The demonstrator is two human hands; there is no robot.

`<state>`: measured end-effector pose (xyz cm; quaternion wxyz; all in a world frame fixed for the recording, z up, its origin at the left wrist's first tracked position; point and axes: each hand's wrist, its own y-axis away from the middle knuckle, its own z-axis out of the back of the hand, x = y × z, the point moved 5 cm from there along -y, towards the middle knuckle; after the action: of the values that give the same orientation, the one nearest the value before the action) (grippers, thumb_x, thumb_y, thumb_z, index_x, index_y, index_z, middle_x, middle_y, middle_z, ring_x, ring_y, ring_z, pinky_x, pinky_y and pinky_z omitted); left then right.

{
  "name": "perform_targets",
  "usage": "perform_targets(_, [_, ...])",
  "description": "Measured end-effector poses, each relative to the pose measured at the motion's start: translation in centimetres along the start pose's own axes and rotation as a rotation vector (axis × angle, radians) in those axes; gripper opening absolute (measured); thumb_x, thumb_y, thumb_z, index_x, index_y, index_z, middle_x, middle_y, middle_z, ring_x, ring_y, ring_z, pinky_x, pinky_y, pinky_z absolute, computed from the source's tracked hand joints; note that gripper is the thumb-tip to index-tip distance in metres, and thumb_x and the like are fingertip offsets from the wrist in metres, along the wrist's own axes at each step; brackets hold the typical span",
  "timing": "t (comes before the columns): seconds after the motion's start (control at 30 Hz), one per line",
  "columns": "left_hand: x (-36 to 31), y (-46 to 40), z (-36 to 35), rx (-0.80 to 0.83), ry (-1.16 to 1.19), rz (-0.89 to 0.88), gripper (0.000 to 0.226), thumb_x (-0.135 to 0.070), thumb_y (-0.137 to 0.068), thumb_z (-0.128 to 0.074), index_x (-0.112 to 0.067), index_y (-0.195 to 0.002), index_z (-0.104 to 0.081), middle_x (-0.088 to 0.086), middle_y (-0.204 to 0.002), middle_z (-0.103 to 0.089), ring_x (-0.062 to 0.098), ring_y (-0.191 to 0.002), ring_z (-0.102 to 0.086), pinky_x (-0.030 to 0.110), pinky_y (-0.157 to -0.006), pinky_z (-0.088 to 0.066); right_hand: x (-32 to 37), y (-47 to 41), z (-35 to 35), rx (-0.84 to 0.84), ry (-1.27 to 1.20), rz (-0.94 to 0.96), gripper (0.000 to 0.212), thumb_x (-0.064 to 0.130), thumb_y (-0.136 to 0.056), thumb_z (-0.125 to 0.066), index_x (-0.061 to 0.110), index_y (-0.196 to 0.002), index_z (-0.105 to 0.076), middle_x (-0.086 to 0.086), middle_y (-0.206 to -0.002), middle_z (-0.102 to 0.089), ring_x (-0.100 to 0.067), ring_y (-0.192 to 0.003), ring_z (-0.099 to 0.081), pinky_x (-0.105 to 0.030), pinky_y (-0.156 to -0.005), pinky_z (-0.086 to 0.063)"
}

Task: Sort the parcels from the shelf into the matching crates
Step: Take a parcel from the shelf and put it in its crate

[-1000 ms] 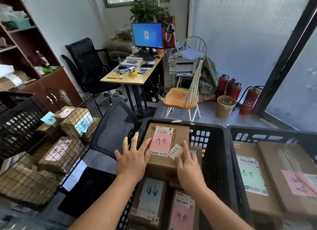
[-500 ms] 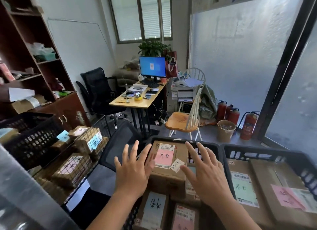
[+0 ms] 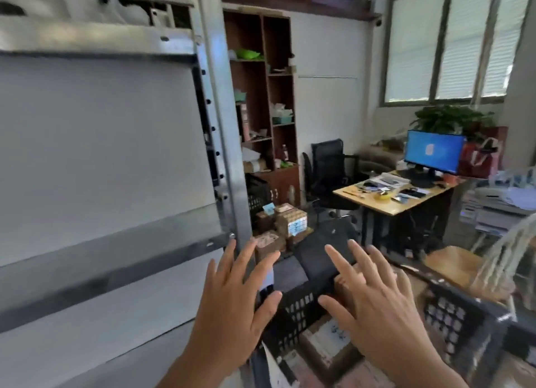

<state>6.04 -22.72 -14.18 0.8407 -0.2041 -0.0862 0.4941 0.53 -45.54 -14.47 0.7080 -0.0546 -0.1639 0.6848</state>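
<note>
Fingers spread on both hands, nothing held
Left hand (image 3: pixel 232 306) and right hand (image 3: pixel 380 309) hover over black crate (image 3: pixel 301 309) of parcels (image 3: pixel 327 340), beside metal shelf (image 3: pixel 220 144)

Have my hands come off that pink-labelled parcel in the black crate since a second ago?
Yes. Both the left hand and right hand lifted off it and hover open above the black crate.

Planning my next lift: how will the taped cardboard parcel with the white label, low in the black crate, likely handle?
The parcel looks boxy and taped, so probably stiff. Its flat faces suggest no rolling. Weight is unclear. Both hands hover open above.
</note>
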Motion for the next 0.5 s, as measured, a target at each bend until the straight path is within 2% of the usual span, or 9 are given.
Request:
perform_targets(0.07, [2.1,4.4,3.7,-0.015,-0.085,0.127,0.069,-0.082,-0.092,0.011,-0.061,-0.158,0.009,-0.016,-0.174,0.015,0.021,-0.161,0.02,0.059,-0.13,-0.005,3.7,0.4,0.4,0.031,-0.016,0.125,0.081,0.094,-0.08,0.002,0.061,-0.145,0.038,0.015,-0.166,0.034,-0.022,-0.158,0.026,-0.063,-0.126,-0.01])
perform_targets(0.17, [5.7,11.3,9.5,-0.058,-0.215,0.294,0.07,-0.082,-0.098,-0.007,-0.056,-0.163,-0.003,-0.011,-0.176,0.008,0.026,-0.162,0.015,0.063,-0.127,-0.007,10.6,1.0,1.8,0.029,-0.025,0.299,0.089,0.1,-0.077,-0.002,0.061,-0.148,0.033,0.015,-0.168,0.032,-0.025,-0.158,0.025,-0.071,-0.122,-0.014])
perform_targets(0.27, [9.3,18.8,14.9,-0.077,-0.303,0.463,0.071,-0.082,-0.1,-0.015,-0.053,-0.164,-0.005,-0.007,-0.177,0.009,0.028,-0.162,0.017,0.064,-0.127,-0.007,18.1,2.6,2.5,0.068,-0.046,0.453,0.095,0.103,-0.064,0.01,0.059,-0.14,0.045,0.016,-0.155,0.053,-0.023,-0.151,0.04,-0.069,-0.124,-0.003])
perform_targets(0.3, [10.5,21.4,16.6,-0.084,-0.34,0.518,0.072,-0.084,-0.098,-0.012,-0.054,-0.164,-0.002,-0.007,-0.176,0.012,0.027,-0.161,0.02,0.065,-0.127,-0.007,20.9,3.4,3.1,0.05,-0.063,0.506,0.098,0.104,-0.062,0.012,0.059,-0.145,0.04,0.015,-0.159,0.048,-0.025,-0.154,0.034,-0.071,-0.123,-0.007])
perform_targets(0.33, [11.6,23.9,18.3,-0.093,-0.366,0.57,0.073,-0.085,-0.097,-0.011,-0.055,-0.163,0.0,-0.008,-0.176,0.014,0.027,-0.161,0.022,0.066,-0.127,-0.007,23.6,4.4,3.7,0.02,-0.055,0.551,0.102,0.105,-0.066,0.006,0.058,-0.154,0.025,0.011,-0.169,0.032,-0.029,-0.16,0.017,-0.075,-0.12,-0.018])
perform_targets(0.4, [13.9,29.2,21.6,-0.087,-0.393,0.681,0.074,-0.086,-0.097,-0.014,-0.056,-0.163,-0.005,-0.007,-0.177,0.009,0.03,-0.162,0.015,0.069,-0.125,-0.012,28.7,6.3,4.2,-0.036,-0.06,0.6,0.101,0.101,-0.078,-0.019,0.048,-0.164,-0.017,0.001,-0.175,-0.015,-0.037,-0.157,-0.025,-0.08,-0.102,-0.04])
perform_targets(0.43, [15.0,31.9,23.5,-0.086,-0.409,0.73,0.073,-0.085,-0.097,-0.016,-0.055,-0.163,-0.009,-0.005,-0.177,0.002,0.032,-0.162,0.008,0.071,-0.123,-0.017,31.3,7.3,4.1,-0.088,-0.083,0.634,0.1,0.099,-0.081,-0.025,0.044,-0.164,-0.025,-0.002,-0.172,-0.027,-0.037,-0.154,-0.033,-0.081,-0.097,-0.043])
perform_targets(0.47, [16.0,34.6,25.1,-0.083,-0.434,0.77,0.073,-0.086,-0.097,-0.015,-0.055,-0.163,-0.01,-0.004,-0.177,0.0,0.033,-0.162,0.006,0.071,-0.123,-0.019,33.9,8.4,4.1,-0.12,-0.095,0.661,0.099,0.098,-0.081,-0.028,0.043,-0.164,-0.024,-0.003,-0.17,-0.032,-0.035,-0.153,-0.034,-0.081,-0.095,-0.044])
perform_targets(0.5, [17.1,37.4,26.6,-0.076,-0.462,0.802,0.074,-0.087,-0.095,-0.01,-0.057,-0.162,-0.003,-0.005,-0.177,0.005,0.032,-0.162,0.012,0.071,-0.124,-0.015,36.4,9.5,4.2,-0.161,-0.108,0.69,0.099,0.097,-0.082,-0.027,0.044,-0.164,-0.02,-0.004,-0.17,-0.033,-0.034,-0.152,-0.032,-0.081,-0.095,-0.044])
